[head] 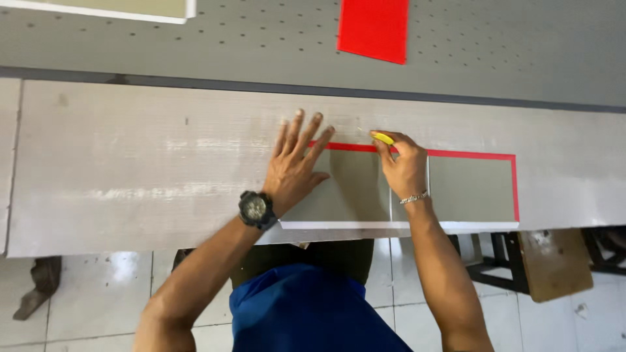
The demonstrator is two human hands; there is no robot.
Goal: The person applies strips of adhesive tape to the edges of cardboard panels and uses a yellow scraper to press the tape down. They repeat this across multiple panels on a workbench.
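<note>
A grey-green flat panel (pixel 469 189) with a red strip along its far and right edges and a white near edge lies on the long pale board (pixel 130 169). My left hand (pixel 295 166), with a black watch on the wrist, presses flat on the panel's left end, fingers spread. My right hand (pixel 403 166), with a thin bracelet, grips a small yellow tool (pixel 383 138) at the red strip on the panel's far edge.
Beyond the board is a grey perforated surface (pixel 508 45) carrying a red sheet (pixel 373 29) and a pale panel (pixel 117 9) at top left. Below the board's near edge are white floor tiles, dark stand legs (pixel 495 261) and a brown piece (pixel 557 261).
</note>
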